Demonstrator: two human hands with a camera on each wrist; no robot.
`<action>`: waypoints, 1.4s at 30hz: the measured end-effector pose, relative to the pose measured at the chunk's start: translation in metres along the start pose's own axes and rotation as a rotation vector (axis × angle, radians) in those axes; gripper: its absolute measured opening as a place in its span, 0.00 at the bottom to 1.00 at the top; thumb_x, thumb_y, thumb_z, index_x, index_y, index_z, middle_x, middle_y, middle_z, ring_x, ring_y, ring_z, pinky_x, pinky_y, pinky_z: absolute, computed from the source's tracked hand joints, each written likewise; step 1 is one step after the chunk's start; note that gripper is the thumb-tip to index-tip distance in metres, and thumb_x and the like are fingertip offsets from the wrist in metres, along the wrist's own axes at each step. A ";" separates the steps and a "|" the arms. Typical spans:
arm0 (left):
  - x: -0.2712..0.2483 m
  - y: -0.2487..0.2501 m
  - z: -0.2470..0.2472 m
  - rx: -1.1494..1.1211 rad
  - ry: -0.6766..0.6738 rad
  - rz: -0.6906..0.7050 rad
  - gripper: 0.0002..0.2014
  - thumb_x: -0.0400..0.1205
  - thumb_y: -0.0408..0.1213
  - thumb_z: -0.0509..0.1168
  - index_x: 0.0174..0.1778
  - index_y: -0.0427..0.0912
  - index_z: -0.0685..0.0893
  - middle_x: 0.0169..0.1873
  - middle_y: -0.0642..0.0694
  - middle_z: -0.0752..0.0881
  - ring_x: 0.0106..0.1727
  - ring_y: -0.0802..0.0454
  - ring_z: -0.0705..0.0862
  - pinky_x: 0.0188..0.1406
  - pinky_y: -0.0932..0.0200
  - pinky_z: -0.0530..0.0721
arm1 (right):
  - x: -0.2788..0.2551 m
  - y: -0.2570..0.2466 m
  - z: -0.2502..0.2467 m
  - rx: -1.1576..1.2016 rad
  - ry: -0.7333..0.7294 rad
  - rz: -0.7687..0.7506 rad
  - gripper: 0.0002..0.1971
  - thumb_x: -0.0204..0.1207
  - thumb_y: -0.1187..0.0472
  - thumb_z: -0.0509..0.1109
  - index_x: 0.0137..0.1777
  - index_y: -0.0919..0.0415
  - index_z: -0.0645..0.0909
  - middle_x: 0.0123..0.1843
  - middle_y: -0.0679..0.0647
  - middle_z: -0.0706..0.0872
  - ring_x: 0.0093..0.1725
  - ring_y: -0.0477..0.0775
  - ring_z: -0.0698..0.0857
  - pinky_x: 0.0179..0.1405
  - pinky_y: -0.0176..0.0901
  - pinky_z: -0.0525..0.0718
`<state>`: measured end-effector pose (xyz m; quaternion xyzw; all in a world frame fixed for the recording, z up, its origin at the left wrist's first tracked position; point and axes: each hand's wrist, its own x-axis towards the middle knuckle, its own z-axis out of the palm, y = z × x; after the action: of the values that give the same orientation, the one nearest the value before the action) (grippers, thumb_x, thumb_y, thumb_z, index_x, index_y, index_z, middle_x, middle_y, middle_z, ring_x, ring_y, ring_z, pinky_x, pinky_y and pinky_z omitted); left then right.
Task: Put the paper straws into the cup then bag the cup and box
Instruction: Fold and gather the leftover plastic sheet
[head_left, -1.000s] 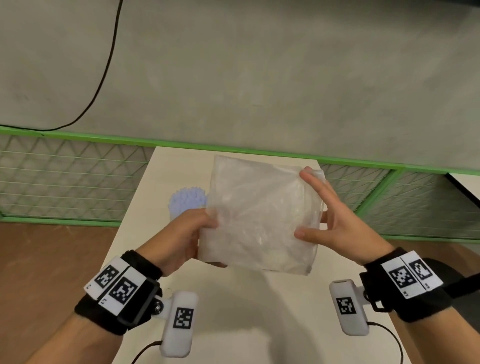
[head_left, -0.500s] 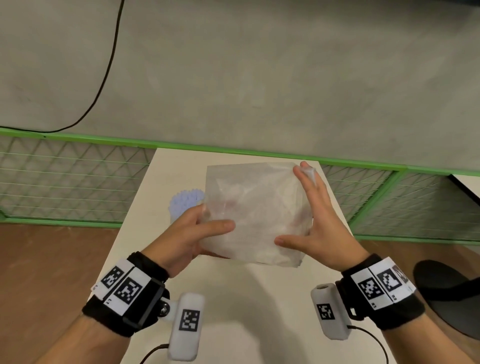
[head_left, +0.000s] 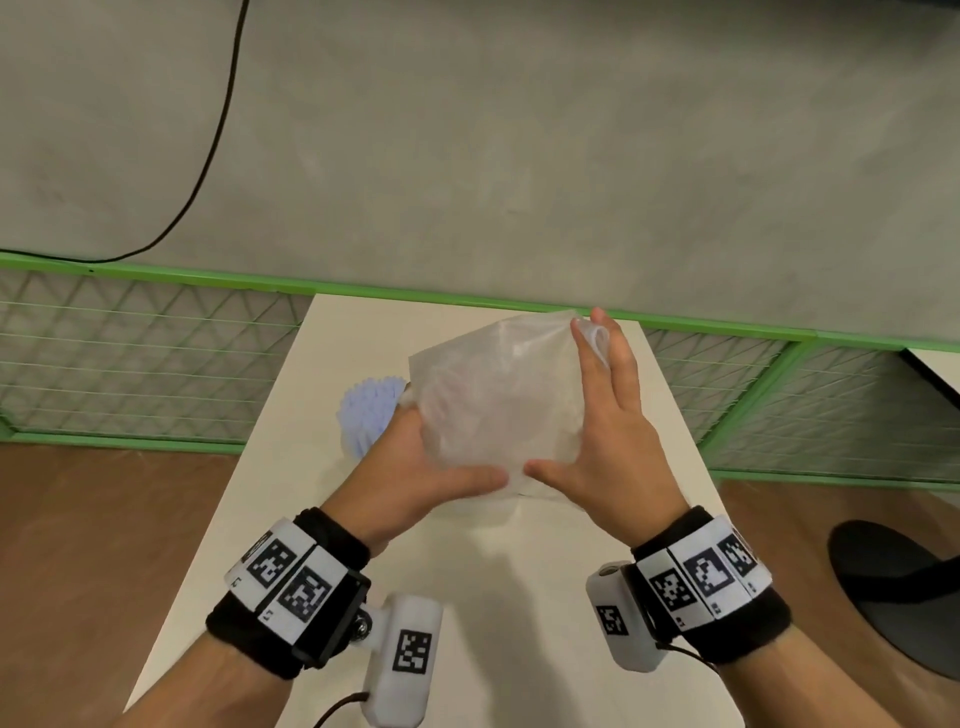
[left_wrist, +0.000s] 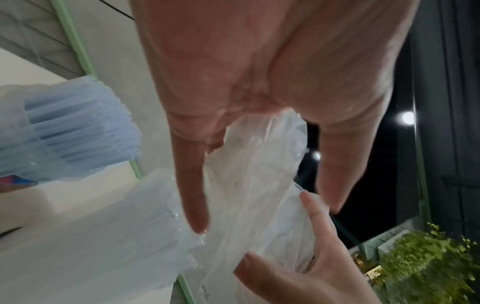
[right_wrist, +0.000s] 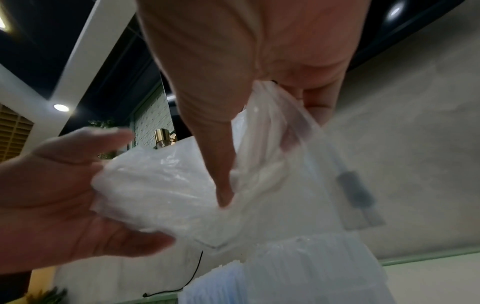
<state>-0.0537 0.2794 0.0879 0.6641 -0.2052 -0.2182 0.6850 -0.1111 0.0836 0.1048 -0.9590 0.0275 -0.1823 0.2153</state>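
Observation:
Both hands hold a translucent plastic bag (head_left: 493, 405) above the table. My left hand (head_left: 415, 478) grips its left side, thumb on the front and fingers behind. My right hand (head_left: 608, 447) pinches the right side, fingers stretched up along the edge and thumb at the bottom. The two thumbs almost meet. A bundle of pale blue paper straws (head_left: 371, 410) stands in a clear cup just left of the bag and behind my left hand. In the left wrist view the straws (left_wrist: 78, 127) sit beside a clear plastic box (left_wrist: 103, 246) on the table. The box (right_wrist: 324, 263) lies below the bag.
The cream table (head_left: 467, 623) is narrow, with a green mesh fence (head_left: 130, 353) along its far edge and a grey wall behind. Wooden floor lies on both sides. A black round chair seat (head_left: 898, 587) is at the right.
My hands have drawn closer together, so the thumbs now nearly touch. The bag has bunched narrower and shifted slightly away from me.

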 end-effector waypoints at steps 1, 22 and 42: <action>0.001 -0.001 0.000 -0.044 0.014 0.000 0.30 0.68 0.36 0.79 0.67 0.47 0.79 0.60 0.46 0.89 0.62 0.50 0.88 0.60 0.49 0.86 | 0.000 -0.001 -0.001 -0.002 -0.007 -0.019 0.68 0.55 0.56 0.89 0.87 0.48 0.43 0.86 0.39 0.35 0.74 0.17 0.35 0.55 0.41 0.84; 0.013 -0.018 0.016 0.312 0.224 0.138 0.41 0.67 0.19 0.71 0.75 0.51 0.72 0.69 0.53 0.71 0.71 0.58 0.72 0.73 0.46 0.79 | -0.006 -0.003 0.026 0.173 0.136 0.076 0.47 0.70 0.62 0.77 0.83 0.37 0.53 0.70 0.50 0.57 0.64 0.44 0.67 0.59 0.42 0.81; 0.027 -0.034 0.022 0.232 0.162 0.286 0.25 0.86 0.27 0.52 0.77 0.53 0.74 0.69 0.49 0.80 0.73 0.41 0.76 0.72 0.41 0.78 | 0.000 0.000 0.043 -0.279 -0.034 0.154 0.46 0.68 0.75 0.63 0.80 0.32 0.60 0.71 0.55 0.60 0.54 0.58 0.67 0.19 0.33 0.57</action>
<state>-0.0450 0.2455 0.0540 0.7181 -0.2654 -0.0394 0.6422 -0.0952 0.1011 0.0686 -0.9776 0.1221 -0.1434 0.0936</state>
